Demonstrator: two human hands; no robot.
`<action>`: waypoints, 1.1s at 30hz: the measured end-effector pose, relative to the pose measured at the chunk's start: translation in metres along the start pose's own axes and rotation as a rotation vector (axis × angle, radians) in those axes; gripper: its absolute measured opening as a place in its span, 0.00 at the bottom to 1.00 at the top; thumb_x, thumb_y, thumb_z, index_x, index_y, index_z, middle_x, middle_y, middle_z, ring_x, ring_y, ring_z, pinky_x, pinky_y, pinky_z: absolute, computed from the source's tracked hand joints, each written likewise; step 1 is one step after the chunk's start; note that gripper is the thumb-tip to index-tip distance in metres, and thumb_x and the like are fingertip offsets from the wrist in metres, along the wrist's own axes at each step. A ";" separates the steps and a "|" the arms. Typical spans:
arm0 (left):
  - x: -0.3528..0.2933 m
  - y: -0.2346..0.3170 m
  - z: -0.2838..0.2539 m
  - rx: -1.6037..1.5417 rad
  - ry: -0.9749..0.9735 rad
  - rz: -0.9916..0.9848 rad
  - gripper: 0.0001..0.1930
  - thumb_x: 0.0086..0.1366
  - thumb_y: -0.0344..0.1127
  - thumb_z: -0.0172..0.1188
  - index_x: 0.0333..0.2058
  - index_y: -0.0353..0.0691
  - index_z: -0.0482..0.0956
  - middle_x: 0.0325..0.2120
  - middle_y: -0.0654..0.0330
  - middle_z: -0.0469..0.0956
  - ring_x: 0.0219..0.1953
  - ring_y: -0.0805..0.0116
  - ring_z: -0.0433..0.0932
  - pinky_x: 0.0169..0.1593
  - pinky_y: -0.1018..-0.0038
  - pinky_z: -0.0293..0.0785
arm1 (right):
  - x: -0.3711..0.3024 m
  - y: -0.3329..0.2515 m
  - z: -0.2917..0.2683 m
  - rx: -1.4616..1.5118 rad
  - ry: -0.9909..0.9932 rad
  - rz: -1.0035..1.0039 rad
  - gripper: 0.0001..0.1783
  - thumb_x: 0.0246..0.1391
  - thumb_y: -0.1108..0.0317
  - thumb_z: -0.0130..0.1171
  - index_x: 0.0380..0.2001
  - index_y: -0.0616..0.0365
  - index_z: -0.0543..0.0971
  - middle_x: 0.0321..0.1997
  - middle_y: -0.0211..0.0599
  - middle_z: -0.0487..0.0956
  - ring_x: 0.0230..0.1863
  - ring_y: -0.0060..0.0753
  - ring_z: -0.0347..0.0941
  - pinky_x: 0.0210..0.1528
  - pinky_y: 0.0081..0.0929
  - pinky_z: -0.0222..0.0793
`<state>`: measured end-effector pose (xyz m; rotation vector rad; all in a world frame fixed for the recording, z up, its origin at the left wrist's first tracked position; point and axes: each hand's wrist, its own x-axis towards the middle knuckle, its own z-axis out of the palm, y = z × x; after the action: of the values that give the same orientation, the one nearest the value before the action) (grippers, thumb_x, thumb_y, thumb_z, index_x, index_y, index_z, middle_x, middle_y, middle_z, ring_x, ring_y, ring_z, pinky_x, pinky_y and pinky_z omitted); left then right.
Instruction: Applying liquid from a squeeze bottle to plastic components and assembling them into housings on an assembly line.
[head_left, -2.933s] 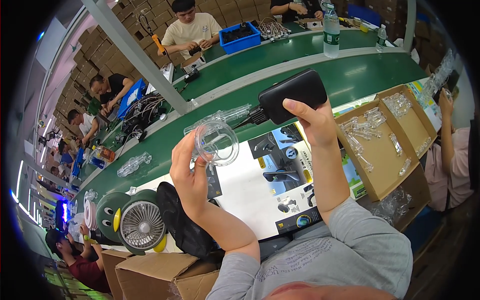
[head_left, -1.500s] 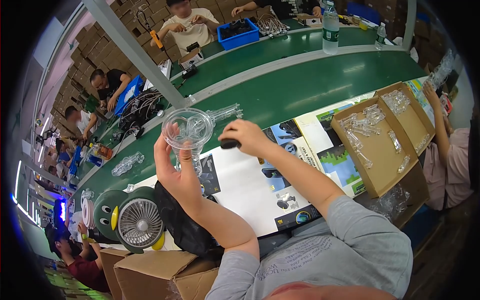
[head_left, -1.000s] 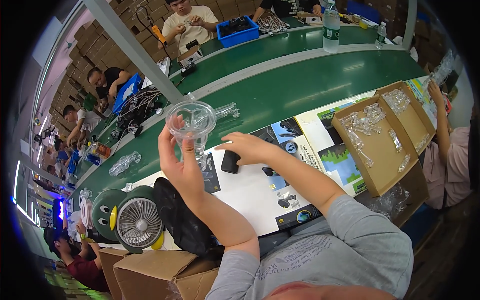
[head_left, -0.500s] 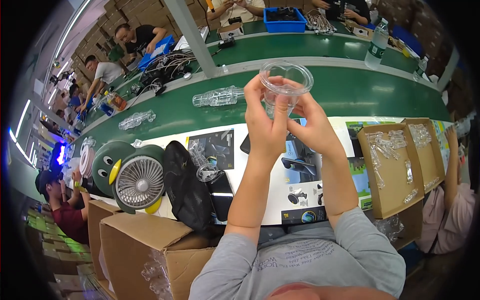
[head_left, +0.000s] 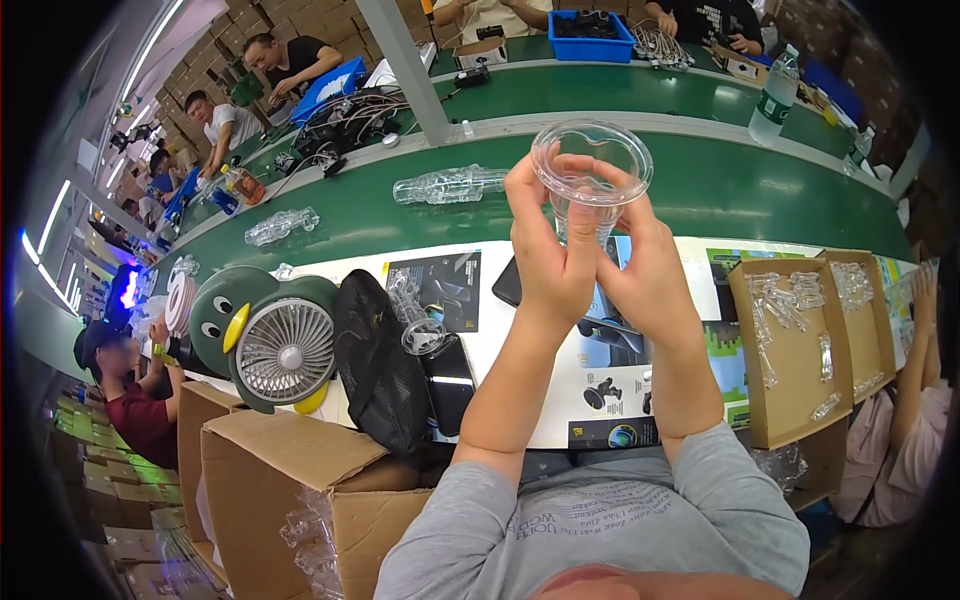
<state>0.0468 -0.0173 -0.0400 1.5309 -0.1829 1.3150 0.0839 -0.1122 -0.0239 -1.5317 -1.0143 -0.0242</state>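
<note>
Both hands hold up a clear plastic funnel-shaped cup with a wide round rim, over the table's middle. Its mouth faces up and tilts toward me. My left hand wraps round its left side, some fingers visible through the clear wall. From the right, my right hand closes on the narrow lower part, which the thumbs and palms partly hide. Just left of the hands, a clear ribbed plastic tube lies on the green tabletop. A similar clear tube lies farther left.
A penguin-shaped fan, a black mesh pouch and a phone stand or lie at left. Cardboard trays with clear parts sit at right. An open carton is near my left arm. A metal post rises beyond; co-workers sit around.
The cup's mouth has tipped more toward me, so its rim looks rounder. Both hands still grip it. The whole view has shifted slightly.
</note>
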 end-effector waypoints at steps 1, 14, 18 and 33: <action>0.000 -0.001 0.001 0.005 -0.009 -0.001 0.23 0.65 0.38 0.49 0.52 0.30 0.58 0.41 0.50 0.71 0.44 0.65 0.71 0.50 0.71 0.65 | 0.000 0.003 0.000 -0.011 0.021 -0.042 0.28 0.47 0.71 0.57 0.53 0.57 0.64 0.40 0.47 0.77 0.42 0.45 0.76 0.42 0.32 0.69; 0.020 0.000 -0.024 0.022 -0.048 -0.207 0.17 0.68 0.41 0.41 0.48 0.34 0.67 0.25 0.55 0.77 0.27 0.70 0.77 0.31 0.75 0.71 | -0.002 -0.012 0.002 -0.266 -0.090 -0.035 0.32 0.46 0.72 0.59 0.57 0.64 0.63 0.41 0.49 0.78 0.43 0.38 0.76 0.47 0.28 0.68; 0.020 0.001 -0.028 0.043 -0.050 -0.193 0.18 0.68 0.42 0.41 0.49 0.34 0.67 0.26 0.56 0.77 0.27 0.72 0.76 0.31 0.75 0.71 | -0.005 -0.018 0.004 -0.237 -0.100 -0.014 0.35 0.47 0.74 0.57 0.60 0.61 0.59 0.43 0.46 0.76 0.45 0.34 0.74 0.49 0.27 0.65; 0.026 -0.003 -0.048 -0.018 -0.093 -0.237 0.19 0.67 0.41 0.46 0.50 0.35 0.71 0.45 0.56 0.74 0.49 0.71 0.70 0.53 0.73 0.63 | -0.001 -0.012 0.016 0.275 0.055 -0.109 0.42 0.45 0.80 0.58 0.63 0.60 0.51 0.62 0.46 0.61 0.60 0.36 0.61 0.58 0.31 0.59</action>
<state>0.0291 0.0334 -0.0293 1.5477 -0.0692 1.0544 0.0681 -0.1018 -0.0196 -1.2192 -1.0118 -0.0030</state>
